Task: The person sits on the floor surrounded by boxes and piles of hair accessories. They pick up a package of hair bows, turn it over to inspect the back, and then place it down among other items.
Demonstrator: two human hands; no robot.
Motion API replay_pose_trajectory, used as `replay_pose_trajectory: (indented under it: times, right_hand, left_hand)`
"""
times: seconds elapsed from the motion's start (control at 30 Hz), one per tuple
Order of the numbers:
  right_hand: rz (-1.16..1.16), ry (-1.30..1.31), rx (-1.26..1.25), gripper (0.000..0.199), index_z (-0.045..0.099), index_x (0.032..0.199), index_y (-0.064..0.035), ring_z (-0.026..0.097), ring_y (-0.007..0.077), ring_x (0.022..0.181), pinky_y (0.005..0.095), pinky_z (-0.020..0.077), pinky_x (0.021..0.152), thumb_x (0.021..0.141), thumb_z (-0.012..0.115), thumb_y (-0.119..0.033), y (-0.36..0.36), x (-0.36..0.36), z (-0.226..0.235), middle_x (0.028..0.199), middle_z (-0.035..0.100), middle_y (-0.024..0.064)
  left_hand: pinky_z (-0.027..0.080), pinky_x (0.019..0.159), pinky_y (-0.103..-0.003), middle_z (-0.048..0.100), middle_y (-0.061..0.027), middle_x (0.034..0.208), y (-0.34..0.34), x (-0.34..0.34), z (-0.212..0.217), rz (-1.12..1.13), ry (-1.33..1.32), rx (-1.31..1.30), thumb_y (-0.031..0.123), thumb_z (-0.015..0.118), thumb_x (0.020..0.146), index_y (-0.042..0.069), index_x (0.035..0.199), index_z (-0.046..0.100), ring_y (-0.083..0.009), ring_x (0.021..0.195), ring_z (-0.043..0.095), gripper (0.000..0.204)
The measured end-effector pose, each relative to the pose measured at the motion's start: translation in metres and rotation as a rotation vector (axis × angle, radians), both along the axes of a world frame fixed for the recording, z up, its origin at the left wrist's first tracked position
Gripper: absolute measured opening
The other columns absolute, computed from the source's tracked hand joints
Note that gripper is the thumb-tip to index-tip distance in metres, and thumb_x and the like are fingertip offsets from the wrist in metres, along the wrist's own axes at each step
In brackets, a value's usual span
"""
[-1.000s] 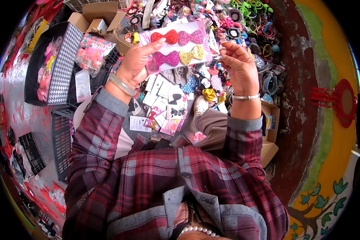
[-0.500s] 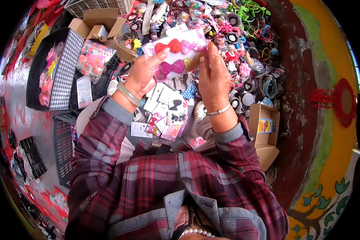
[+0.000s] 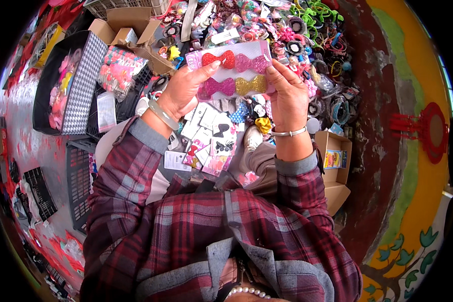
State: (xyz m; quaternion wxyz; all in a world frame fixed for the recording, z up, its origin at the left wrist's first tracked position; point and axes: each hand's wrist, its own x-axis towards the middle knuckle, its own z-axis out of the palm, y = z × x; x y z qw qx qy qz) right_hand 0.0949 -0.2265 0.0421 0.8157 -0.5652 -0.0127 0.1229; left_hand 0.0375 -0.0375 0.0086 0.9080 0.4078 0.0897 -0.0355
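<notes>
Between my two hands I hold up a card of glitter hair bows (image 3: 235,73), its face toward me. One bow is red, one pink, one magenta and one gold. My left hand (image 3: 180,93) pinches the card's left edge, thumb on top by the red bow. At the right edge, my right hand (image 3: 288,95) grips the card with thumb in front. The fingers behind the card are partly hidden. Below it, between my shoes, lie several flat accessory cards (image 3: 206,132), some with black bows. A yellow scrunchie (image 3: 263,125) lies right of them.
A big pile of hair accessories (image 3: 287,35) spreads ahead and to the right. On the left stand a houndstooth fabric box (image 3: 85,83), a bag of pink items (image 3: 121,73), an open carton (image 3: 131,22) and a grey crate (image 3: 79,183). An open cardboard box (image 3: 337,166) sits by my right arm.
The bow card has turned flatter toward me and shifted slightly right. My right hand has moved right to the card's edge, uncovering the gold bow.
</notes>
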Motion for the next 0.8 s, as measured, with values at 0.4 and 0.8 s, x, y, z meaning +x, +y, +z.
replay_pose_trajectory:
  times: [0.4, 0.8]
  right_hand:
    - [0.178, -0.065, -0.224, 0.022, 0.061, 0.095, 0.0021, 0.062, 0.0125, 0.071, 0.0224, 0.0477, 0.065, 0.088, 0.054, -0.017, 0.003, -0.003, -0.001, 0.079, 0.064, 0.0071]
    - [0.157, 0.034, -0.165, 0.036, 0.058, 0.103, 0.0007, 0.061, 0.0149, 0.08, 0.0238, 0.045, 0.067, 0.09, 0.05, -0.032, -0.004, 0.004, 0.004, 0.088, 0.064, 0.0098]
  left_hand:
    - [0.05, 0.081, -0.034, 0.06, -0.0103, 0.102, 0.009, 0.005, 0.0, 0.065, -0.013, -0.25, 0.01, 0.055, 0.086, -0.003, 0.106, 0.054, -0.0185, 0.09, 0.06, 0.024]
    - [0.047, 0.086, -0.036, 0.056, -0.0122, 0.112, 0.015, 0.004, -0.002, 0.056, -0.007, -0.276, 0.012, 0.049, 0.089, -0.001, 0.116, 0.048, -0.0219, 0.1, 0.057, 0.03]
